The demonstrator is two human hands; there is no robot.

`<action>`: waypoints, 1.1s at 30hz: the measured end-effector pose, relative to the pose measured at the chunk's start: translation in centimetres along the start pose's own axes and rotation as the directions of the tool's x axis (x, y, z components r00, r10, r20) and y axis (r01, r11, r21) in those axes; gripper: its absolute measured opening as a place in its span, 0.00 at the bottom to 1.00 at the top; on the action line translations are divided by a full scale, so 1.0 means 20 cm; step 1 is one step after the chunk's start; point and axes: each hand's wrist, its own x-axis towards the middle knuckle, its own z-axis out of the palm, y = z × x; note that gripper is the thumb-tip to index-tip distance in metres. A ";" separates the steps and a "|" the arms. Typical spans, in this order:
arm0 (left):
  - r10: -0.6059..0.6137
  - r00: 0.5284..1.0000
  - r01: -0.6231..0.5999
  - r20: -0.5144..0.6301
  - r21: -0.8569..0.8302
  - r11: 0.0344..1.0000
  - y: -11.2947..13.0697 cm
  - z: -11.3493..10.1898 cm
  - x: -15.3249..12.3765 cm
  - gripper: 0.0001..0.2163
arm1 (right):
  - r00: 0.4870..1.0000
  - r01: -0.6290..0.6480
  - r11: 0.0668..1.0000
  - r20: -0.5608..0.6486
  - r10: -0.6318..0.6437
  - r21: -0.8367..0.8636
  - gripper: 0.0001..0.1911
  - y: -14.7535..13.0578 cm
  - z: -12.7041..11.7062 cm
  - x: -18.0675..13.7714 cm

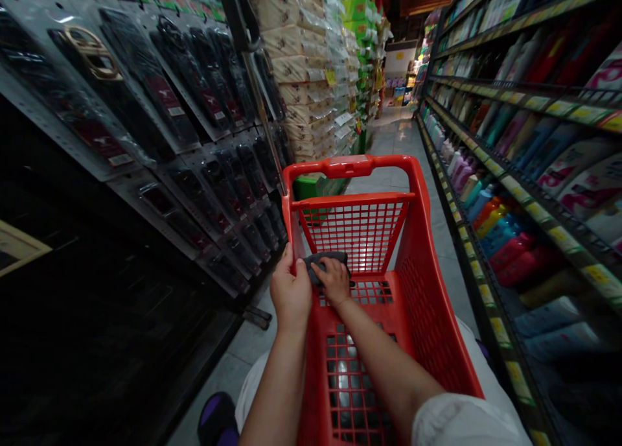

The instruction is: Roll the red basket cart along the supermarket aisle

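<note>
A red plastic shopping cart [418, 238] stands in front of me in a shop aisle. My left hand [290, 293] is closed on the cart's left rim. My right hand [335, 281] reaches down inside the cart and presses a dark grey cloth [323, 262] against the mesh wall, fingers curled over it. Light shows through the cart's grid bottom and its far mesh panel. My white sleeve covers my right upper arm at the lower right.
Dark packaged items hang on a pegboard wall [160, 109] at the left. Shelves of coloured bottles [505, 225] run along the right. Stacked tissue packs [301, 63] stand ahead on the left. The tiled aisle floor [403, 135] runs on beyond the cart.
</note>
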 end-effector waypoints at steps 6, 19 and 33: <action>0.008 1.000 -0.008 -0.002 0.029 1.000 0.00 0.00 0.01 0.22 | 0.962 -0.211 0.974 0.162 0.222 -0.079 0.18 0.22 -0.02 -0.16; 0.028 0.999 -0.029 0.016 0.023 0.999 -0.03 0.00 0.03 0.22 | 0.830 -0.548 0.834 0.165 0.533 0.060 0.23 0.20 -0.02 -0.15; 0.073 0.997 -0.075 0.028 0.091 0.993 -0.02 -0.02 0.03 0.22 | 0.804 -0.594 0.790 0.141 0.577 0.155 0.19 0.36 -0.07 -0.22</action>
